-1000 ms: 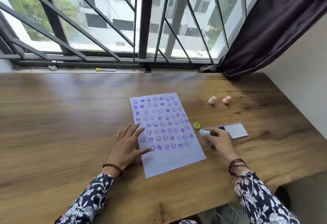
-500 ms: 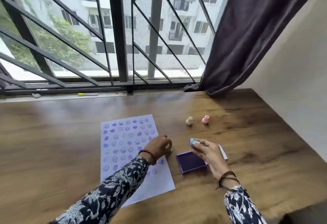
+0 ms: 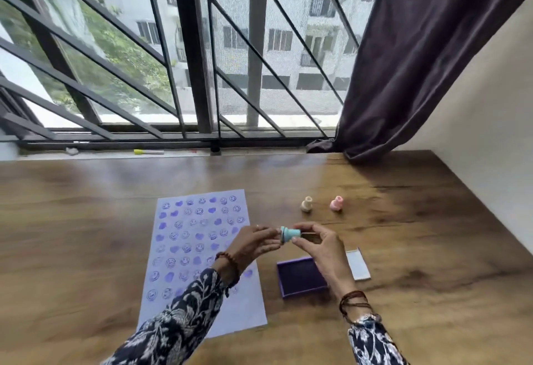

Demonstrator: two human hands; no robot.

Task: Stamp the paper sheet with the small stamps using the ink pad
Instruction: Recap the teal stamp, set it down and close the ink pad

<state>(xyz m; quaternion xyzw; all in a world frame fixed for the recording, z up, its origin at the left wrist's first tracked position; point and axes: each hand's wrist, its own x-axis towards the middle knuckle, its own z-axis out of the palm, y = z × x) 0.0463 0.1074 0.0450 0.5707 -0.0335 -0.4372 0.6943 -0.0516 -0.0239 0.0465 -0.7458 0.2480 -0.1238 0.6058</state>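
Note:
The paper sheet (image 3: 202,252) lies flat on the wooden table, covered with rows of purple smiley and heart prints. Just right of it sits the open purple ink pad (image 3: 300,276), with its white lid (image 3: 357,263) lying beside it. Above the pad, both hands hold a light blue stamp (image 3: 290,233) sideways in the air. My left hand (image 3: 253,245) pinches its wide end and my right hand (image 3: 320,249) pinches its narrow end. A cream stamp (image 3: 306,204) and a pink stamp (image 3: 336,203) stand farther back on the table.
A barred window runs along the far edge of the table, with a yellow marker (image 3: 148,151) on its sill. A dark curtain (image 3: 418,61) hangs at the back right, next to a white wall (image 3: 490,134) on the right.
My left hand left the paper, reached to a small green piece beside the pad, then rose to the blue stamp held by my right hand. The view tilted up and shifted.

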